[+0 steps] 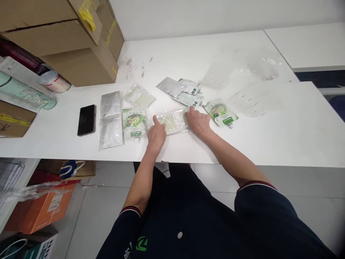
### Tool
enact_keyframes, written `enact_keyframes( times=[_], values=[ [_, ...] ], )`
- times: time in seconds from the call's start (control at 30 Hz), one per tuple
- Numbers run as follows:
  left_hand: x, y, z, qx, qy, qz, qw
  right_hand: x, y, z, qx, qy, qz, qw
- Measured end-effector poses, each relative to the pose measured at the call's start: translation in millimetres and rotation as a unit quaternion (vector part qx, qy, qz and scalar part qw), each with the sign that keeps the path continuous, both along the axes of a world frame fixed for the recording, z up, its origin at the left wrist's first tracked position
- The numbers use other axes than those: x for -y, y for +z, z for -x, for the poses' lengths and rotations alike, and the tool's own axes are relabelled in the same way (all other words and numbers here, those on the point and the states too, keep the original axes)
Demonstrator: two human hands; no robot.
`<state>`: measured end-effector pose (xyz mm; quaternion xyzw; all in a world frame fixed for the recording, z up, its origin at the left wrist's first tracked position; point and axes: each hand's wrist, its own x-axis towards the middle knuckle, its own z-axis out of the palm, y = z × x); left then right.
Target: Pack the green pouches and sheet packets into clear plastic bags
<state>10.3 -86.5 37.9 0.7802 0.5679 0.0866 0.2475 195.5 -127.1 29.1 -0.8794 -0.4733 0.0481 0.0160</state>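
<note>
A flat clear plastic packet (172, 122) with a pale green sheet and a white label lies near the table's front edge. Its left end is gripped by my left hand (156, 135), fingers closed. My right hand (198, 121) has its fingers closed on the packet's right end. Left of my left hand is a green-and-white pouch (134, 123) in clear plastic, beside two silver pouches (111, 131). Another pale green packet (139, 95) lies behind it. Silver and green pouches (171, 87) overlap behind the held packet, and a green pouch (220, 112) rests right of my right hand.
A black phone (86, 120) lies at the left of the white table (283, 140). Cardboard boxes (81, 64), a can (55, 81) and a mint bottle (27, 91) stand further left. Crumpled clear bags (253, 100) spread over the right side.
</note>
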Motion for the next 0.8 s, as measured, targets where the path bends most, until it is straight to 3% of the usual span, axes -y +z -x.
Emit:
enact_keyframes(
  times=[0.1, 0.17, 0.27, 0.33, 0.43, 0.6, 0.7, 0.8],
  values=[
    [5, 11.7, -9, -0.137, -0.023, -0.032, 0.990, 4, -1.7, 1, 0.044, 0.003, -0.040, 0.998],
    [3, 21.2, -16, -0.182, -0.032, -0.096, 0.978, 6, -2.3, -1, 0.053, 0.010, -0.046, 0.998],
    [-12, 29.9, -30, -0.154, -0.065, -0.213, 0.963, 8, -2.4, -4, 0.046, 0.025, -0.034, 0.998],
    [-26, 29.2, -40, -0.125, -0.113, -0.237, 0.957, 8, -1.9, -6, 0.036, 0.039, -0.024, 0.998],
    [-39, 22.6, -49, -0.108, -0.156, -0.172, 0.967, 8, 0.0, -9, 0.015, 0.069, -0.017, 0.997],
    [-22, 16.5, -36, -0.074, -0.092, -0.011, 0.993, 11, 8.3, -20, -0.023, 0.079, -0.066, 0.994],
    [-3, 12.6, -21, -0.060, -0.074, 0.003, 0.995, 26, 15.9, -25, -0.049, 0.008, -0.110, 0.993],
    [12, 4.2, -13, -0.011, -0.070, -0.042, 0.997, 51, 20.7, -24, -0.127, -0.037, -0.083, 0.988]
  ],
)
